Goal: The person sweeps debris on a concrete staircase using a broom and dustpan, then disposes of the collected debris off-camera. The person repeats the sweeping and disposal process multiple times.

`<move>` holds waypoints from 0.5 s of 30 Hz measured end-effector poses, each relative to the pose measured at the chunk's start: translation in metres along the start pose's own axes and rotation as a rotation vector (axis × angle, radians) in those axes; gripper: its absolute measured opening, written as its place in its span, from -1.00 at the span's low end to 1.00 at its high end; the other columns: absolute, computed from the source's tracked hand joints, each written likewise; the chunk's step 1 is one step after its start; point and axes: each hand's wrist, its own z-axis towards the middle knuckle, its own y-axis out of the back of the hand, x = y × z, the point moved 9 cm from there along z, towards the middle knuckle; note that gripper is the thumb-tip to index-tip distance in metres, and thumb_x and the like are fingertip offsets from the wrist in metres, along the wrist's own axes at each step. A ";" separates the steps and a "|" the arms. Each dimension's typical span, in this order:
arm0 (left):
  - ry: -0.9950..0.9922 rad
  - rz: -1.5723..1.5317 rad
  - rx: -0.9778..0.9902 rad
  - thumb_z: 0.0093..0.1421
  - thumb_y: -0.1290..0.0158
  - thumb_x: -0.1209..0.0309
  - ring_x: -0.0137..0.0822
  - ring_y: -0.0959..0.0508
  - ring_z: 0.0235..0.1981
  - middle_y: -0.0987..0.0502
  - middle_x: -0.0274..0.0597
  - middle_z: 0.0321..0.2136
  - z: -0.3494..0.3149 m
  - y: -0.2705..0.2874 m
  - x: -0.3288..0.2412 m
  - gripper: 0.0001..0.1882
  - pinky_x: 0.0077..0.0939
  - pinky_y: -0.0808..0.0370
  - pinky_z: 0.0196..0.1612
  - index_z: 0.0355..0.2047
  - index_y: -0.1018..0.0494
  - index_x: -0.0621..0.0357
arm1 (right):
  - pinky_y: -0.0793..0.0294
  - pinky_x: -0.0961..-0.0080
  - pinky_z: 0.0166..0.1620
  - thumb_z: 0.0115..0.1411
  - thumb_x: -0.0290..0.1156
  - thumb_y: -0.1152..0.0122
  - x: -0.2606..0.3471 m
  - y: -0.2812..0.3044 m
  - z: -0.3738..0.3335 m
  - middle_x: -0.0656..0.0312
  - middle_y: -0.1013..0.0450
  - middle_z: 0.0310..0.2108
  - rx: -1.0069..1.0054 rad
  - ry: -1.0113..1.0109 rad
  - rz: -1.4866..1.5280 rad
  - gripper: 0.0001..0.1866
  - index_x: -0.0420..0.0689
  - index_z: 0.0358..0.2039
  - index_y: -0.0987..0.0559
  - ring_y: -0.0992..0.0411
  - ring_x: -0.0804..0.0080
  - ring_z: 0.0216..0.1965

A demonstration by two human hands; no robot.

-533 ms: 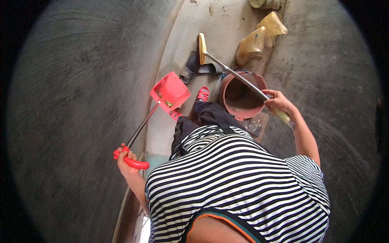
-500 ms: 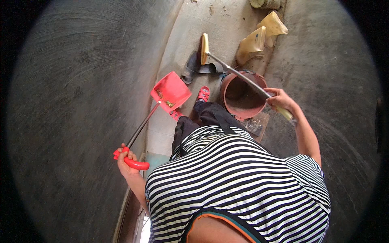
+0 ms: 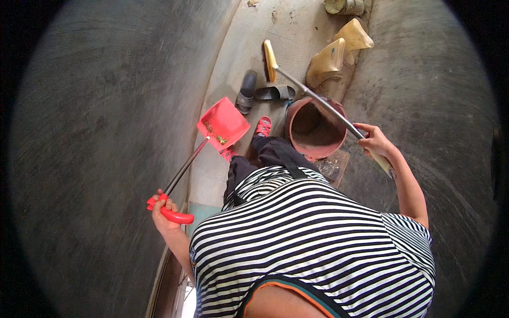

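My left hand [image 3: 165,212] is closed round the red hooked handle of a long-handled dustpan [image 3: 227,121]. Its red pan rests near my feet by the left wall, with bits of greenish-brown debris in it. In my right hand [image 3: 374,141] I grip the pale lower end of a broom [image 3: 314,96] with a grey metal stick. The yellowish broom head lies ahead, beyond the dustpan, next to a pair of dark slippers [image 3: 274,93]. The broom's stick passes over a reddish-brown bucket [image 3: 337,142] that stands to the right of my feet.
Yellowish rubber boots [image 3: 326,62] stand at the far right, against the dark right wall [image 3: 435,106]. Behind them lies a dirty cylindrical container [image 3: 344,6]. A dark grey wall [image 3: 106,116] closes in on my left. A flat board [image 3: 334,165] lies beside the bucket.
My right hand has moved slightly right and nearer to me with the broom. The broom head has shifted a little to the right, off the slippers. The dustpan has barely moved.
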 end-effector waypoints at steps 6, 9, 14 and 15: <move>0.010 0.019 0.034 -0.09 0.08 0.68 -0.46 -0.28 -0.73 -0.39 -0.24 -0.24 -0.007 -0.038 -0.003 -0.79 -0.60 -0.34 -0.74 -0.44 -0.30 0.09 | -0.25 0.58 -0.76 -0.15 -0.60 -0.02 0.004 0.034 0.053 0.28 -0.32 -0.71 -0.002 0.001 -0.061 -0.42 -0.12 0.00 -0.37 -0.28 0.58 -0.78; 0.009 0.011 0.077 -0.08 0.08 0.68 -0.45 -0.29 -0.73 -0.38 -0.22 -0.24 -0.012 -0.050 -0.005 -0.79 -0.59 -0.35 -0.75 -0.44 -0.29 0.10 | -0.40 0.26 -0.53 -0.05 -0.44 -0.07 0.003 0.045 0.092 0.03 -0.43 -0.57 -0.395 0.295 -0.568 -0.53 -0.02 -0.04 -0.38 -0.42 0.13 -0.58; 0.002 -0.004 0.105 -0.07 0.08 0.68 -0.44 -0.29 -0.73 -0.36 -0.20 -0.22 -0.020 -0.047 -0.003 -0.79 -0.58 -0.36 -0.75 -0.44 -0.29 0.10 | -0.37 0.06 -0.28 -0.03 -0.47 0.00 0.014 0.009 0.071 -0.12 -0.42 -0.42 -0.555 0.315 -0.694 -0.49 0.01 0.02 -0.29 -0.39 -0.13 -0.34; 0.001 -0.008 0.115 -0.07 0.08 0.68 -0.44 -0.29 -0.72 -0.36 -0.20 -0.22 -0.021 -0.043 -0.003 -0.79 -0.58 -0.36 -0.75 -0.44 -0.29 0.10 | -0.38 0.08 -0.27 -0.09 -0.57 0.01 0.019 0.000 0.061 -0.10 -0.43 -0.41 -0.544 0.392 -0.591 -0.44 -0.05 0.02 -0.30 -0.40 -0.11 -0.32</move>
